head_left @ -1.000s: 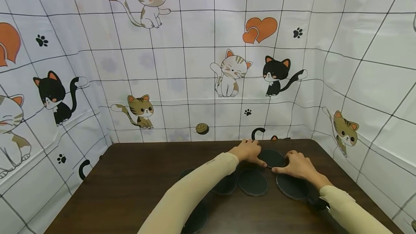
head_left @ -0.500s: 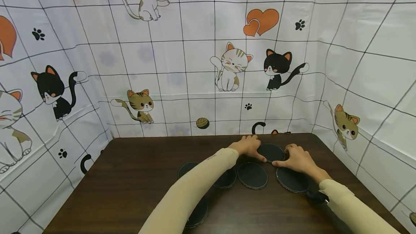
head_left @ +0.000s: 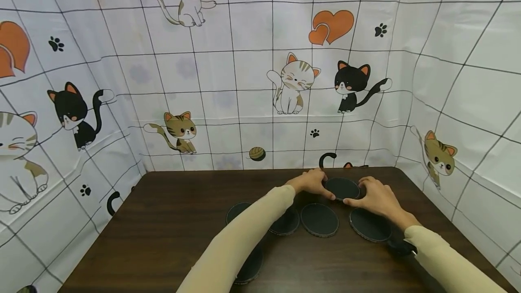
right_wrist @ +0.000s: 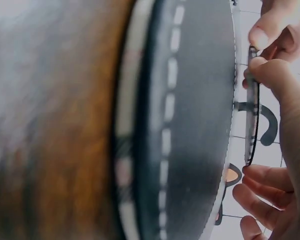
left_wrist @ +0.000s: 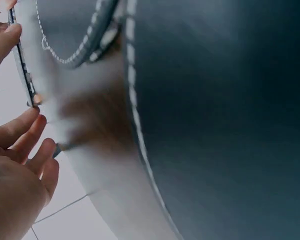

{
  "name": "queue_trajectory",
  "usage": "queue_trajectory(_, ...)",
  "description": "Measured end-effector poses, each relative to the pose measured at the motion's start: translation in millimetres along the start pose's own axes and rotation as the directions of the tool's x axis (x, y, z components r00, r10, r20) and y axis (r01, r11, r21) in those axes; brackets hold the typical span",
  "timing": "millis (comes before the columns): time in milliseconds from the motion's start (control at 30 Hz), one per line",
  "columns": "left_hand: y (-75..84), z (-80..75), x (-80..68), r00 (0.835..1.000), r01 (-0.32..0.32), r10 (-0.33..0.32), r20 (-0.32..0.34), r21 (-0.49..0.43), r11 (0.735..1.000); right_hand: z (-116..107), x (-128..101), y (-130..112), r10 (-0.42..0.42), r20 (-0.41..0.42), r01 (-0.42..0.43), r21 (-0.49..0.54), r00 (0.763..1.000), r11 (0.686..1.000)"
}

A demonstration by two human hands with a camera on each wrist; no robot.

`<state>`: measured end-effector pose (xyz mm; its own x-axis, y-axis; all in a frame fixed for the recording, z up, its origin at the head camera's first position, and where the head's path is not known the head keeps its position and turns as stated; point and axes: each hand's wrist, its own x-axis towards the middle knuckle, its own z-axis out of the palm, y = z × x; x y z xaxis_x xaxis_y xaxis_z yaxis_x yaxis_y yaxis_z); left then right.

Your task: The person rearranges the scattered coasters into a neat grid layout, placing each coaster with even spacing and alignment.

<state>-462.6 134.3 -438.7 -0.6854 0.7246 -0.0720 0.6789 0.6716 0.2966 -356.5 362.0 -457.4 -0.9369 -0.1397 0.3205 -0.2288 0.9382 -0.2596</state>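
A round dark coaster (head_left: 343,189) with a stitched rim is held between both hands near the table's far right edge. My left hand (head_left: 311,181) grips its left side, thumb at the near edge. On the opposite side, my right hand (head_left: 378,198) pinches the rim between thumb and fingers. In the right wrist view the coaster (right_wrist: 253,115) appears edge-on, with fingers (right_wrist: 267,177) at one end and both thumbs near the other. Close by lie another coaster (head_left: 320,219) in front and one (head_left: 370,225) below my right hand.
More coasters lie partly under my left forearm: one (head_left: 286,221), one (head_left: 235,211) and one (head_left: 250,266) nearer me. The dark wooden table (head_left: 163,234) ends at a white cat-patterned sheet (head_left: 220,103) behind and at the sides. A small black object (head_left: 400,246) sits by my right wrist.
The head view has tilted down a little and shifted slightly sideways. Both hands keep their hold on the coaster, nearly still at the same place on the table.
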Motion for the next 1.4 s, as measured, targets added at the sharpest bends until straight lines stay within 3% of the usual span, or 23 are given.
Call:
queue_trajectory(233, -7.1, -12.8, -24.6, 0.990, -0.067, 0.067, -0.121, 0.000, 0.998, -6.6, -3.7, -16.6, -0.016, -0.041, 0.017, 0.042, 0.999, 0.999)
queue_trajectory(400, -4.7, -19.6, -47.7, 0.969, -0.091, 0.108, -0.222, 0.086, 0.992, -12.8, -9.4, -28.0, -0.045, -0.099, 0.053, 0.077, 0.994, 0.996)
queue_trajectory(567, -2.0, -16.5, -74.8, 0.946, -0.105, 0.124, -0.300, 0.077, 0.991, -15.9, -20.3, -41.0, -0.069, -0.167, 0.093, 0.145, 0.984, 0.985)
queue_trajectory(800, 3.2, -23.0, -129.5, 0.889, -0.087, 0.083, -0.450, 0.012, 0.996, -25.3, -25.7, -73.9, -0.154, -0.286, 0.231, 0.259, 0.946, 0.938)
queue_trajectory(967, 13.5, -29.5, -174.3, 0.859, -0.046, 0.043, -0.510, 0.007, 0.999, -32.9, -31.6, -100.8, -0.230, -0.300, 0.316, 0.280, 0.926, 0.907)
queue_trajectory(1100, 20.8, -30.0, -206.6, 0.857, -0.023, 0.030, -0.514, 0.020, 1.000, -37.5, -42.2, -120.2, -0.261, -0.286, 0.342, 0.286, 0.922, 0.895)
queue_trajectory(1300, 21.5, -12.2, -246.3, 0.888, 0.029, -0.028, -0.459, -0.005, 1.000, -25.8, -62.7, -143.6, -0.316, -0.254, 0.372, 0.215, 0.914, 0.903)
queue_trajectory(1400, 17.6, -0.9, -264.6, 0.897, 0.068, -0.070, -0.436, -0.018, 0.997, -13.8, -69.4, -155.0, -0.327, -0.207, 0.368, 0.202, 0.922, 0.908)
